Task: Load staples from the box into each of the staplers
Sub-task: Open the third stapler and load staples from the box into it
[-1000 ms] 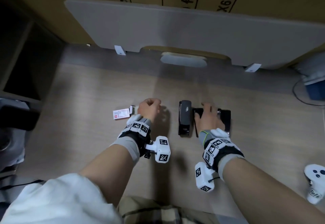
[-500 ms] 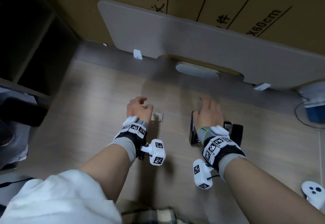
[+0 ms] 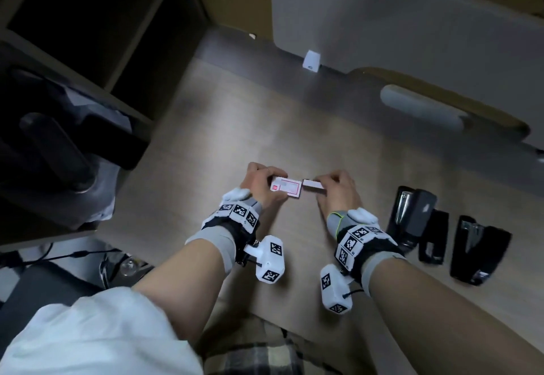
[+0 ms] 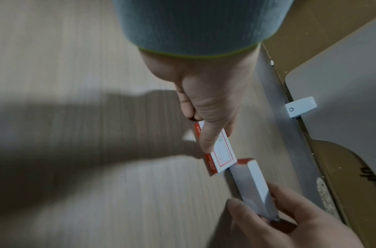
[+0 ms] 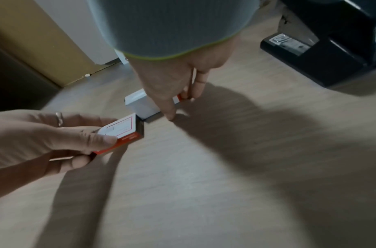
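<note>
Red-edged sleeve (image 3: 287, 188) pinched in your left hand (image 3: 259, 182), your right hand (image 3: 338, 189) grips the inner tray (image 3: 313, 185), partly out to expose the staples.

An office: wooden desk (image 3: 294, 127) with grey divider panel (image 3: 412, 21), staplers (image 3: 412, 218).

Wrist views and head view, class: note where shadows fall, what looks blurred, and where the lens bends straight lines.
Head view: the grey board's edge bows, and the white sleeve is smeared. Left wrist view: a broad hand shadow darkens the pale wood tabletop left of the red-and-white staple box. Right wrist view: soft shadows spread right of the right hand; the black staplers sit dim in the corner.
</note>
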Tool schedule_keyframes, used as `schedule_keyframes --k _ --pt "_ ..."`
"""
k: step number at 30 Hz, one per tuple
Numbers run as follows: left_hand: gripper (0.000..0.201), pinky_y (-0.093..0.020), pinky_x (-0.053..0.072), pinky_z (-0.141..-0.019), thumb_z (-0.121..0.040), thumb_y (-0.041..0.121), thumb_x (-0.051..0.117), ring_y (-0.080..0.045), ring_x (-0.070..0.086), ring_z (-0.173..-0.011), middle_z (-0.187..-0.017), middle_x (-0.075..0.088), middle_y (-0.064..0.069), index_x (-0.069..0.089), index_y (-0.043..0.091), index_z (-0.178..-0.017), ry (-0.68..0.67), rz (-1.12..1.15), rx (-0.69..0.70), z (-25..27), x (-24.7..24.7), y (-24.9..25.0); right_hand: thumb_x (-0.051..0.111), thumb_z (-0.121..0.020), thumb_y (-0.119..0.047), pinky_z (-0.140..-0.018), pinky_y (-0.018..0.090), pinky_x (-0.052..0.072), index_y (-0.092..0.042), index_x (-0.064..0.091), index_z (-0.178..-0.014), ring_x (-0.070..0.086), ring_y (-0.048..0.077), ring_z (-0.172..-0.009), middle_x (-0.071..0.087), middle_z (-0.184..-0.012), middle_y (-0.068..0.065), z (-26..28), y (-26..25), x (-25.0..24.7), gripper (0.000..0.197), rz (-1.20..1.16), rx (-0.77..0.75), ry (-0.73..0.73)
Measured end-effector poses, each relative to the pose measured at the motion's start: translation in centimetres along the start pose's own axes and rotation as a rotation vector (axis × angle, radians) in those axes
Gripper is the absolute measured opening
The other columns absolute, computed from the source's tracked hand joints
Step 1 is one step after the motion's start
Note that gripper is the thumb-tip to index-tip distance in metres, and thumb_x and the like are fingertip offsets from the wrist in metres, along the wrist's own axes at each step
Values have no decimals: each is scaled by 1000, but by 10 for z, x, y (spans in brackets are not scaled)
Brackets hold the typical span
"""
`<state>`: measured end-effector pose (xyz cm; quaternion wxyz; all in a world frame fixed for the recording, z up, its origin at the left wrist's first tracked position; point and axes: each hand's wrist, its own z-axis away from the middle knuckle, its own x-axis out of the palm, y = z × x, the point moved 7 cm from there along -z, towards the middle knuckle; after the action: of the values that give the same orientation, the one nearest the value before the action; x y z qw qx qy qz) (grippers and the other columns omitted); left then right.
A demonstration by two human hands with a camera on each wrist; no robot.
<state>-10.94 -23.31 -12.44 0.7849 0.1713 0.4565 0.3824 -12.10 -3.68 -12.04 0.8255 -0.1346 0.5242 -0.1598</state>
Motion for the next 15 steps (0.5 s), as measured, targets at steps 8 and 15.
schedule_keyframes --k 8,15 --pt "54 -17 49 -87 -61 15 86 -8 58 -88 -114 40 4 70 22 -112 2 70 -10 -1 -2 5 49 -93 -43 -89 31 44 -41 56 -129 38 18 -129 43 -141 -9 15 -7 -6 36 111 -23 0" --pt "47 -25 51 -90 -67 13 80 -15 59 -91 -113 42 1 70 24 -111 -12 -2 3 -4 0 9 70 -82 -19 -83 32 46 -33 58 -120 50 24 -112 54 -121 -5 12 5 -7 42 29 -29 22"
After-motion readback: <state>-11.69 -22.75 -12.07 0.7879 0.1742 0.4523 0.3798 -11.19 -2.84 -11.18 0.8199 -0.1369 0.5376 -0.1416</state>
